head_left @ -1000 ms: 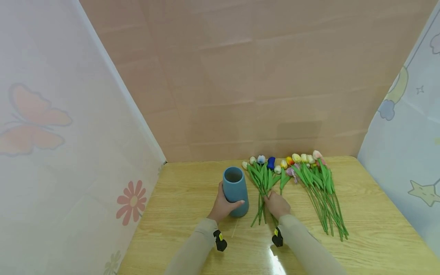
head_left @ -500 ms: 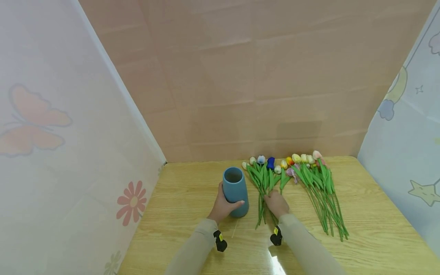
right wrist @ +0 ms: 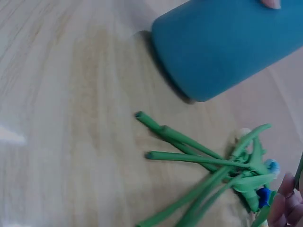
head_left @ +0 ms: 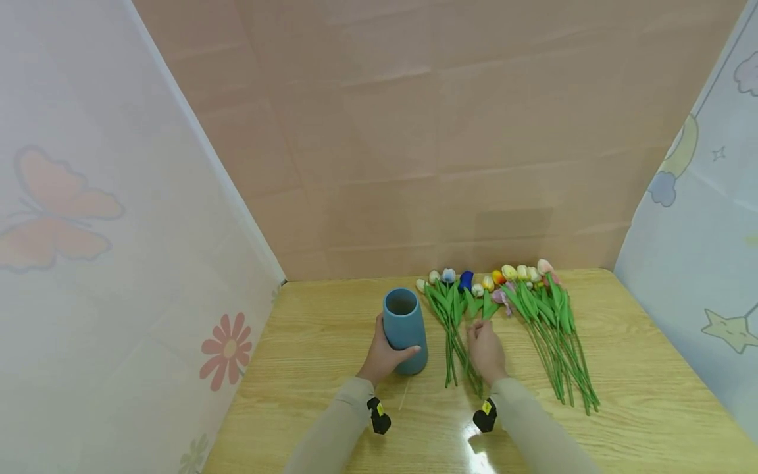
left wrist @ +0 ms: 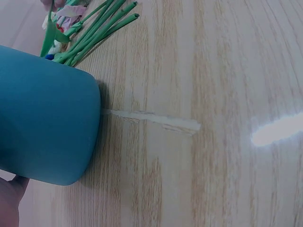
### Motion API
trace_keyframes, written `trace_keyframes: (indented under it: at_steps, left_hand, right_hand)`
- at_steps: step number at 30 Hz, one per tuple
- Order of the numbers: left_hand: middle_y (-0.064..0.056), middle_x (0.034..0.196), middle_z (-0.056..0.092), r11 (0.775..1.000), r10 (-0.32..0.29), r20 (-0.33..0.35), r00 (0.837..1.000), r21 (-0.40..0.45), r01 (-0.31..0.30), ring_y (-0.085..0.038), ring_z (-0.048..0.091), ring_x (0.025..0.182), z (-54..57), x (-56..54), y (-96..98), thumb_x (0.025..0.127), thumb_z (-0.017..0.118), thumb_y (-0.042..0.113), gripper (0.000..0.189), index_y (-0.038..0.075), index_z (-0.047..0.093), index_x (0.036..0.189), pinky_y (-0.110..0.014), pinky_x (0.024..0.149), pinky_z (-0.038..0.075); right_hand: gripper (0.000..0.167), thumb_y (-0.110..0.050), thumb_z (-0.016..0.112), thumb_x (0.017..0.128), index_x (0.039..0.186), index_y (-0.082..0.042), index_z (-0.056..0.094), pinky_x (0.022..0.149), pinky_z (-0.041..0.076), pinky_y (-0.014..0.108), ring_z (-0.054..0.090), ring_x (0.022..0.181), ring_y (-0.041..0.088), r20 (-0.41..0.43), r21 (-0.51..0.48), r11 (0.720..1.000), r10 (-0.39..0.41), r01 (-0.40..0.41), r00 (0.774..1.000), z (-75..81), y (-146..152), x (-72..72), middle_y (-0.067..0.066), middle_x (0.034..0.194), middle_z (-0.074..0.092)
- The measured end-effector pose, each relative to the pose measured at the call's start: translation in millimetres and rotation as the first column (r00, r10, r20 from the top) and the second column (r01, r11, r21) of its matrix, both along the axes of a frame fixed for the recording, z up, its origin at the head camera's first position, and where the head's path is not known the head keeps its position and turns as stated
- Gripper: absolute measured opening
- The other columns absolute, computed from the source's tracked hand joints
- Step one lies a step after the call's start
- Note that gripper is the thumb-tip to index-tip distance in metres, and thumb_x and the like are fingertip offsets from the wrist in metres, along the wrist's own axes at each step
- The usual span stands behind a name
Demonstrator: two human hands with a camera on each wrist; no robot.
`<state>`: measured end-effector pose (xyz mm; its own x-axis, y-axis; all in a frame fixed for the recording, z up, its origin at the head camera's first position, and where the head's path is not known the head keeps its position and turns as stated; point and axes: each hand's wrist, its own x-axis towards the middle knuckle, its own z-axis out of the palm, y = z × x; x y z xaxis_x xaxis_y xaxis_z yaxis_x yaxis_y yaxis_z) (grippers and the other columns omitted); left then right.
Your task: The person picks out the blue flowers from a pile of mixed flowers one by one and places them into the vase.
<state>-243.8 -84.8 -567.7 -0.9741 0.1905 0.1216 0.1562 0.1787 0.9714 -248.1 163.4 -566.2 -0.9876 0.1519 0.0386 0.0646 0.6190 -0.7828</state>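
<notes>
Gripping now, at lower centre of the head view, a blue vase (head_left: 408, 329) with the left hand (head_left: 380, 359), thumb across the front. Upright on the pale wooden table (head_left: 331, 322), mouth open toward the camera. And just to the right, apart from the vase, pinching a tulip (head_left: 488, 307) by its green part with the bunched fingers of the right hand (head_left: 488, 350); impossible to tell exactly which bloom. Between vase and right hand, a loose bunch of tulips (head_left: 441, 304), heads along the far edge in cream, white, pale blue and one deep blue, stems crossing and pointing toward the bottom of the frame. Farther right, a thicker bunch (head_left: 556, 313), topped in yellow, cream and pink, stems slanting to lower right, with a rumpled purple bloom (head_left: 502, 297) at its left side. Over to the left wrist view: on the table, at mid-frame, a whitish streak (left wrist: 156, 122), running out from the vase base. Now for labels: a yellow patch on each black wrist device (head_left: 379, 421) at the beige cuffs, too small for reading any lettering. Behind, a brownish-pink backdrop (head_left: 379, 164); at left, a printed butterfly (head_left: 53, 181) and red flower (head_left: 229, 347); at right, a moon (head_left: 687, 148) and star (head_left: 731, 330).
</notes>
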Motion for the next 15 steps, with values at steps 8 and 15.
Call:
trace_keyframes:
  at_steps: [8, 15]
  left_hand:
    - [-0.004, 0.147, 0.036, 1.000, -0.004, 0.002, 1.000, 0.005, 0.004, -0.033, 0.042, 0.132, -0.5, -0.3, -0.3, 0.078, 0.082, 0.033, 0.097, 0.036, 0.015, 0.149, -0.061, 0.102, 0.038]
    - [-0.003, 0.147, 0.036, 1.000, 0.002, 0.004, 1.000, -0.002, -0.002, -0.032, 0.042, 0.133, 0.0, -0.5, -0.2, 0.078, 0.082, 0.032, 0.097, 0.037, 0.015, 0.149, -0.061, 0.102, 0.038]
  right_hand:
    - [0.031, -0.023, 0.038, 0.105, 0.116, 0.004, 0.048, 0.046, 0.039, 0.029, 0.050, 0.053, 0.015, -0.118, -0.001, 0.999, -0.043, 0.044, 0.992, 13.7, 16, 2.1, 0.020, 0.090, 0.064]
    - [0.029, -0.025, 0.044, 0.104, 0.114, 0.001, 0.052, 0.041, 0.035, 0.027, 0.046, 0.048, 0.012, -0.292, 0.106, 0.993, -0.025, 0.058, 0.956, 8.7, 47, -1.4, 0.013, 0.082, 0.063]
